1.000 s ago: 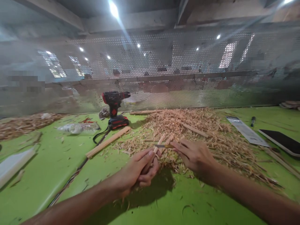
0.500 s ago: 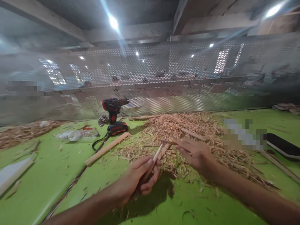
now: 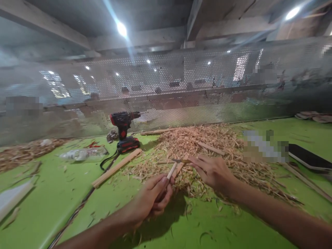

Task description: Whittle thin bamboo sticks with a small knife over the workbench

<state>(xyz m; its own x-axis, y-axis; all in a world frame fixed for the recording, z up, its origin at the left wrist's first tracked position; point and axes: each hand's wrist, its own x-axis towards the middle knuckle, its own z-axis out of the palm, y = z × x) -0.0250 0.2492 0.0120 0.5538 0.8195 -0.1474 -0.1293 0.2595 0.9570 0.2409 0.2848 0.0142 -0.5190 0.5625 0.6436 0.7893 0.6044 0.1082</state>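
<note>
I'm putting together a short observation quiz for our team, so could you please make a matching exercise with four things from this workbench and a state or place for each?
Column one
1. Left hand
2. Right hand
3. Cordless drill
4. Flat black-topped device

Column two
A. Standing upright, black and red
B. Holding a thin-bladed tool
C. Lying flat near the picture's right edge
D. Gripping a pale wooden stick

Right pairs: 1-D, 2-B, 3-A, 4-C.
</note>
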